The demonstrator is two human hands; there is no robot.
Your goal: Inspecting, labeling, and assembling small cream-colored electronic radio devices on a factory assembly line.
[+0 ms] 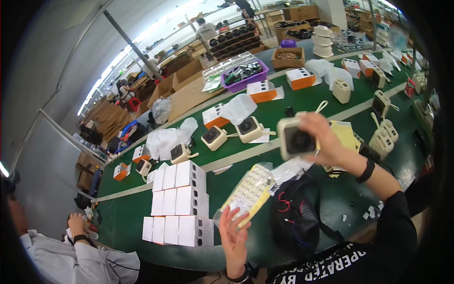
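My right hand [326, 139] grips a cream boxy device [296, 138] with a dark round front, raised above the bench; it looks slightly blurred. A cream strap loop [322, 106] sticks up behind that hand. Lower and to the left, my left hand [233, 239] holds the near end of a yellow-edged sheet [250, 191] with rows of small cream pieces under clear plastic. A black bag [298, 213] with red cords lies right of the sheet. Stacked white boxes [177, 203] stand to the left of my left hand.
Similar cream devices [215, 137], white-and-orange boxes [300, 78] and white plastic bags [239, 109] lie along the green bench [123, 203]. A purple crate [244, 81] of parts stands behind. At lower left sits a person in a grey sleeve [99, 260]. Small white pieces [372, 211] lie at right.
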